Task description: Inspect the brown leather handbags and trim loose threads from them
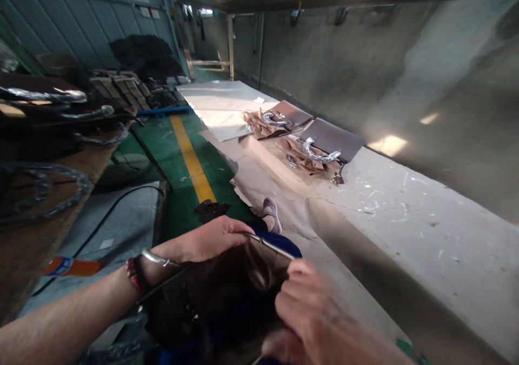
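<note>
A dark brown, shiny bag [239,284] lies across my lap, its upper edge running as a thin pale strip between my hands. My left hand [214,239] pinches that edge at its far left end, thumb on top. Further right, my right hand [310,303] is curled with its fingers closed at the other end of the strip, partly smeared by motion. Small metal bits glint on the bag's dark left side. Its lower part is in deep shadow, and blue cloth [279,240] shows behind it.
Two brown handbags [338,138] with plastic-wrapped handles lie on the paper-covered table [425,219] to the right. More wrapped handles [44,94] sit on the wooden bench at left, above an orange bottle [73,267]. A shoe [271,214] and dark scrap [211,210] are ahead.
</note>
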Motion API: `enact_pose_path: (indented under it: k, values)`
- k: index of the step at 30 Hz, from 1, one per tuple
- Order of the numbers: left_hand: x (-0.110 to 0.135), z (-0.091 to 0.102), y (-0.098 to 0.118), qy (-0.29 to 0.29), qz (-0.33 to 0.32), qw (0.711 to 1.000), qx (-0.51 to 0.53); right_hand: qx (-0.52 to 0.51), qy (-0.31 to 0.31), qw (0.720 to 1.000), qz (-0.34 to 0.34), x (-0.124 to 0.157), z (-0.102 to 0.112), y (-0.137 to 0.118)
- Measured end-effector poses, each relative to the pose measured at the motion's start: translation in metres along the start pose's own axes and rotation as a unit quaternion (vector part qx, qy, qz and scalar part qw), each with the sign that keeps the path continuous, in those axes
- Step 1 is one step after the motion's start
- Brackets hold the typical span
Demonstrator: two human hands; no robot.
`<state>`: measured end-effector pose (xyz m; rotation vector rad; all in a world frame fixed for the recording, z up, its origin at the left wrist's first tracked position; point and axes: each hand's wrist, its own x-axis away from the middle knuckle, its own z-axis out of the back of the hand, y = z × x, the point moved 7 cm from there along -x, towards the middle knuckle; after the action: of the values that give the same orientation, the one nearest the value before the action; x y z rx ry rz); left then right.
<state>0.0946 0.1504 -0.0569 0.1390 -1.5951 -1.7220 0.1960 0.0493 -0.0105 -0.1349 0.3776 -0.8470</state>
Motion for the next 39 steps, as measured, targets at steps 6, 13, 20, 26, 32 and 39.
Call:
enact_pose_path:
  k: [6, 13, 20, 26, 32, 39]
  values:
    - [-0.006, -0.012, 0.003, -0.023, -0.027, 0.999, 0.018, 0.081, -0.193, 0.976, -0.064, -0.014, 0.01, 0.069]
    - [-0.007, -0.02, 0.009, -0.024, -0.017, 0.999, -0.027, 0.132, -0.034, 0.982, -0.133, -0.011, 0.008, 0.064]
    - [-0.007, -0.014, 0.006, 0.002, 0.007, 0.999, -0.045, 0.167, -0.003, 0.985, -0.034, -0.024, 0.003, 0.055]
    - [-0.013, -0.008, 0.003, 0.024, 0.013, 0.996, -0.082, 0.175, -0.007, 0.979, -0.108, -0.028, 0.001, 0.059]
    - [-0.018, -0.005, 0.0, 0.028, 0.007, 0.996, -0.079, 0.162, -0.025, 0.974, -0.156, -0.03, -0.004, 0.066]
    - [-0.016, -0.008, 0.005, 0.028, 0.0, 0.998, -0.052, 0.133, -0.034, 0.987, -0.088, -0.028, -0.008, 0.061]
